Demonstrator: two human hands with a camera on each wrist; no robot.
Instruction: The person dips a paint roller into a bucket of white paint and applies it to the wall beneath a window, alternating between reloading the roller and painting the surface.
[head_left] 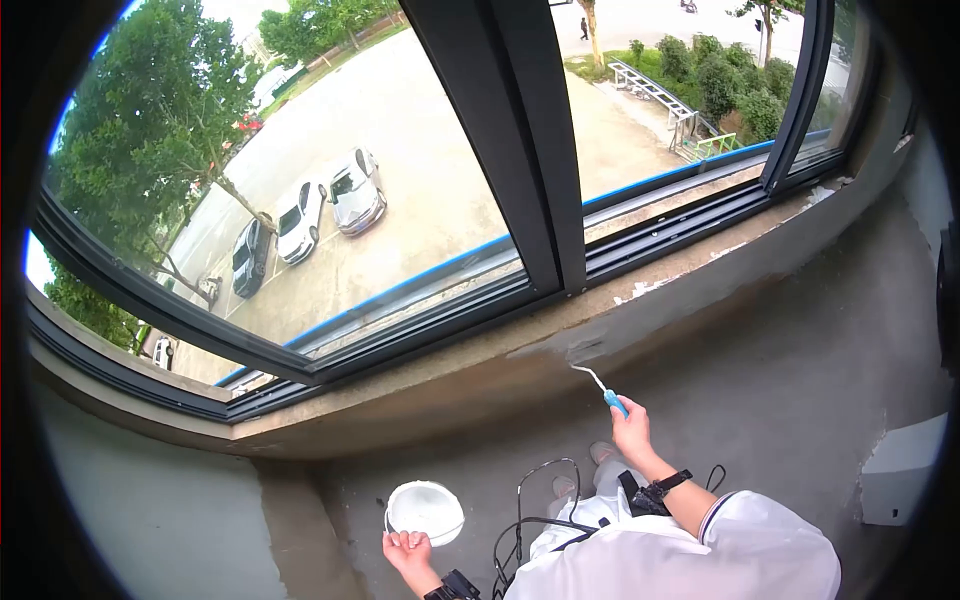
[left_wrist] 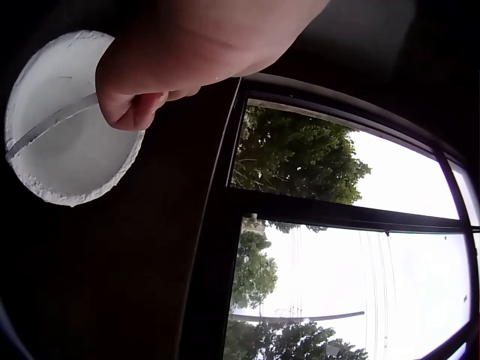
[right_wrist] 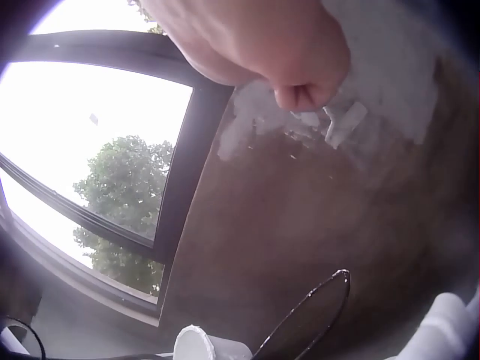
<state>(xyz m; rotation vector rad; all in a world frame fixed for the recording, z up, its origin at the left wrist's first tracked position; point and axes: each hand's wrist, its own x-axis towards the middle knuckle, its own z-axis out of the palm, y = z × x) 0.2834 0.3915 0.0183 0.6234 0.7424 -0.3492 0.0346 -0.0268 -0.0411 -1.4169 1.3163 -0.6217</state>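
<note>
My right hand (head_left: 631, 432) grips the blue handle of a small paint roller (head_left: 615, 402), its thin bent rod reaching to the wall under the window sill. In the right wrist view the white roller head (right_wrist: 346, 125) lies against a pale coated patch of wall, just past my curled fingers. My left hand (head_left: 408, 552) holds a white bucket (head_left: 425, 512) by its handle, low beside my body. Seen from the left wrist, the handle strap (left_wrist: 52, 129) crosses the bucket's round mouth into my fist, and white material coats the rim and inside.
Dark window frames (head_left: 540, 200) stand above the rough sill (head_left: 480, 352). White patches (head_left: 640, 290) mark the sill's edge. Black cables (head_left: 520, 515) loop beside my legs. A pale boxy piece (head_left: 903, 475) stands at the right. Parked cars (head_left: 357, 192) and trees show outside.
</note>
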